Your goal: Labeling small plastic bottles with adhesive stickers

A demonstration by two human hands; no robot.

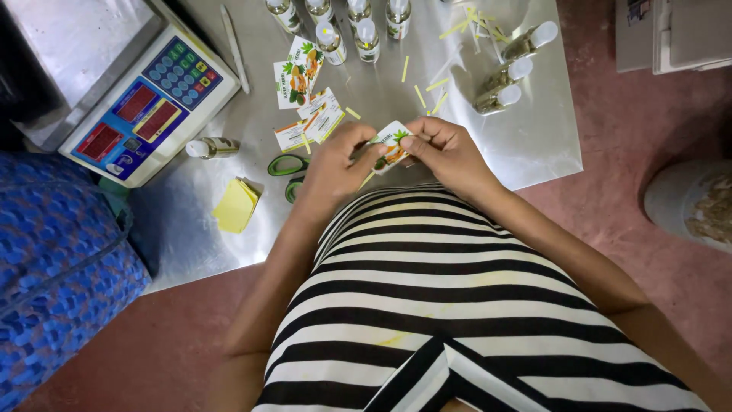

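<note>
Two hands meet over the near edge of the metal tabletop [534, 145], both clamped on one small printed label [392, 141]. My left hand [335, 164] pinches its left end, my right hand [442, 149] pinches the right end and top corner; each grip is closed on it, the label held just above the surface. Risk as I judge it: the label folds or sticks to my fingers if the pinches pull unevenly. Just left of my left hand lie green-handled scissors [288, 165], partly hidden; snagging them could drag things. Further left, a yellow paper stack [235, 206] and one bottle on its side [212, 147]. Beyond my hands, loose labels [309, 99] and yellow backing strips [427, 91], easy to scatter. Toward the far edge, upright capped bottles [358, 30]; far right, three lying bottles [511, 72] that could roll. Far-left corner: a weighing scale [149, 103].
</note>
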